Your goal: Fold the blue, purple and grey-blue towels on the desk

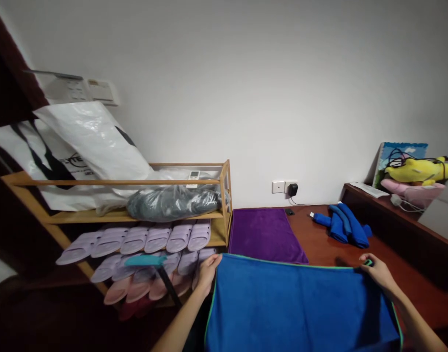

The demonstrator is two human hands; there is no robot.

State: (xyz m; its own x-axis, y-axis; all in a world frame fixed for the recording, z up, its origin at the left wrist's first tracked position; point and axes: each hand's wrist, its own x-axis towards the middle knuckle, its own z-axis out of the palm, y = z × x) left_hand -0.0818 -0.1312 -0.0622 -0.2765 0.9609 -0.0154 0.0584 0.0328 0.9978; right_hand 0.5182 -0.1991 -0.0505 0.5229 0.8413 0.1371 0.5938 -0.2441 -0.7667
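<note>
A blue cloth (282,303) with a green edge hangs spread out between my hands, low in the view. My left hand (209,273) pinches its upper left corner. Its upper right corner is gripped by my right hand (377,271), with a bit of green edging showing at the fingers. Beyond the blue cloth, a purple cloth (264,234) lies flat on the red-brown wooden surface (304,225). Several rolled or folded blue cloths (343,226) lie farther right on that surface. The bottom of the held cloth runs out of view.
A wooden rack (136,183) at the left holds white bags (95,142), a plastic-wrapped bundle (176,201) and several slippers (158,239). A charger (292,189) is plugged into the wall. A yellow plush toy (418,171) sits on the raised ledge (403,215) at the right.
</note>
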